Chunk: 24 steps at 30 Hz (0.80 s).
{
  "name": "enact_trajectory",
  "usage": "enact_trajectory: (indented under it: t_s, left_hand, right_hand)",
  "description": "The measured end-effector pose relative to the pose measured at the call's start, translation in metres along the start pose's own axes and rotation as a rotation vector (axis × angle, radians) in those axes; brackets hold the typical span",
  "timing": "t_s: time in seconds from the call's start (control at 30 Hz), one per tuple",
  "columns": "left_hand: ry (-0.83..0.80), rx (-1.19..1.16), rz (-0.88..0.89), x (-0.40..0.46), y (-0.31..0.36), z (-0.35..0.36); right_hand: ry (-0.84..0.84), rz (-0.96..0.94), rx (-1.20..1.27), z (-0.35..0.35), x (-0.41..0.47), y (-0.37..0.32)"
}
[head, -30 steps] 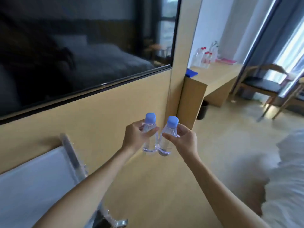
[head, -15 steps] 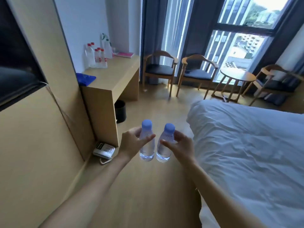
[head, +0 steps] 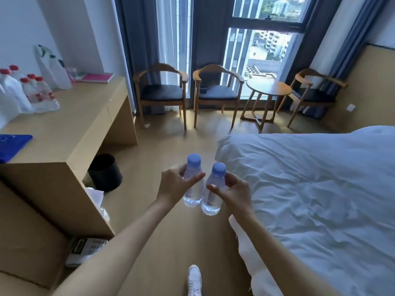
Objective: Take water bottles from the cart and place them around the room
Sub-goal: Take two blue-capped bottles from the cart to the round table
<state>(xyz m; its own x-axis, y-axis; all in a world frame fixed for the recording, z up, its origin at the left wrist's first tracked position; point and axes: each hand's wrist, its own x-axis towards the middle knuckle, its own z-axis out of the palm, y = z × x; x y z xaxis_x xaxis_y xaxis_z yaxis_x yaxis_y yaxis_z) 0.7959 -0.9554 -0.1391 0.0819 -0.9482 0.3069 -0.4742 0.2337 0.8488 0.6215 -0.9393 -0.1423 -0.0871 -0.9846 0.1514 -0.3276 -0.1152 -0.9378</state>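
Head cam, looking down past both forearms. My left hand (head: 174, 185) grips one small water bottle (head: 193, 188) round its body, thumb across the front, fingers curled behind. My right hand (head: 234, 192) grips a second bottle (head: 211, 197) the same way, thumb in front at mid-height. Both bottles upright, clear, blue caps, water inside; held side by side in the air, just about touching at the lower bodies, left one sits a bit higher. They hang over bare wood floor (head: 166, 146), between desk and bed.

Below hands: one white shoe (head: 194, 279) on floor at bottom edge.

Right side: bed (head: 310, 189) w/ rumpled white duvet, its corner close to my right wrist.

Left side: light wood desk (head: 70, 129). On top, far end: cluster of red-cap bottles (head: 32, 90), a white plastic bag (head: 53, 67), pink book (head: 97, 77). Blue cloth (head: 12, 144) at near edge. Black bin (head: 105, 171) on floor under desk. Telephone (head: 85, 247) on floor by desk's near panel, partly behind my left forearm.

Far end: two wood armchairs w/ dark seats (head: 162, 92) (head: 218, 90) side by side before the window (head: 263, 45), round wood side table (head: 268, 90) to their right, third armchair (head: 314, 95) beyond it. Dark curtains (head: 136, 39) flank the glass; buildings visible outside.
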Motion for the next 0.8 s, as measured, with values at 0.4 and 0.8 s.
enact_trajectory:
  t_s: [0.4,0.8]
  left_hand:
    - [0.006,0.049,-0.030,0.289,-0.029,0.073]
    - [-0.159,-0.139,-0.026,0.572,-0.098,0.192]
  right_hand:
    - [0.083,0.004,0.061,-0.006,0.296,0.030]
    - [0.219,0.107,0.035,0.007,0.580,0.098]
